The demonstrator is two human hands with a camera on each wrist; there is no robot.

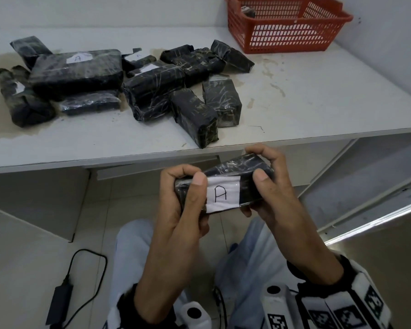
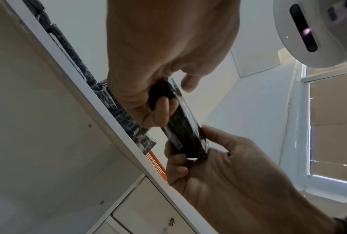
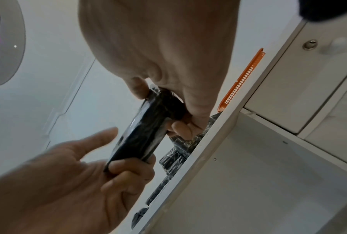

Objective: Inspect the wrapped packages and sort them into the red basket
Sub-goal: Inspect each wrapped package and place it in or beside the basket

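Below the table's front edge, both hands hold one black wrapped package [image 1: 237, 168] with a white label marked "A" [image 1: 223, 194] facing up. My left hand [image 1: 190, 184] grips its left end, thumb on top beside the label. My right hand [image 1: 261, 167] grips the right end, fingers curled over the far edge. From the left wrist, the package [image 2: 180, 126] runs between the left hand [image 2: 158, 101] and the right hand [image 2: 204, 158]. The right wrist view shows the same package [image 3: 140, 126]. The red basket [image 1: 287, 36] stands at the table's back right with one dark package [image 1: 248, 11] inside.
Several more black wrapped packages [image 1: 152, 86] lie piled on the white table [image 1: 306, 96], left and centre. One package [image 1: 195, 115] reaches the front edge. A large one [image 1: 78, 70] bears an "A" label. A black charger with its cable [image 1: 59, 302] lies on the floor.
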